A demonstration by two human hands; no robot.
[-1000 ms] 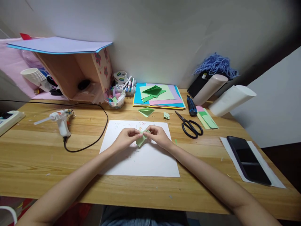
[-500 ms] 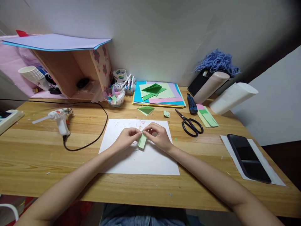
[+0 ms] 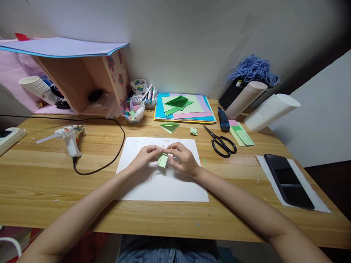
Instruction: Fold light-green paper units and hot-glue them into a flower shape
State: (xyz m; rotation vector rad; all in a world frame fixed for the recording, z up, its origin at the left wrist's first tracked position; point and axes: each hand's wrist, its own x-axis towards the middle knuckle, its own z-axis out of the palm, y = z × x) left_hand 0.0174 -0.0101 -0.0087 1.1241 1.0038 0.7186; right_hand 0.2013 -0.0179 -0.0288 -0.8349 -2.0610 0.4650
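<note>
A small piece of folded light green paper [image 3: 162, 161] is held between my two hands, above a white sheet [image 3: 164, 188] marked with coloured specks. My left hand [image 3: 146, 156] pinches its upper left edge between thumb and fingers. From the other side my right hand [image 3: 183, 159] has its fingertips closed on the paper's top edge, meeting the left fingertips. The fingers cover the paper's upper part. Just beyond the sheet lie a small folded green paper piece [image 3: 193, 131] and a larger folded green paper [image 3: 170, 126].
At the right lie black scissors [image 3: 222, 143], a utility knife [image 3: 223, 120], paper strips [image 3: 242, 136] and a phone [image 3: 287, 180]. A glue gun [image 3: 70, 140] with its cord stands left. Behind are coloured papers [image 3: 211, 115], a scrap cup [image 3: 133, 116] and a cardboard box [image 3: 120, 78].
The green paper has turned more upright and risen slightly in view. My right fingers have shifted across its top edge, with the thumb now drawn away from the paper's middle.
</note>
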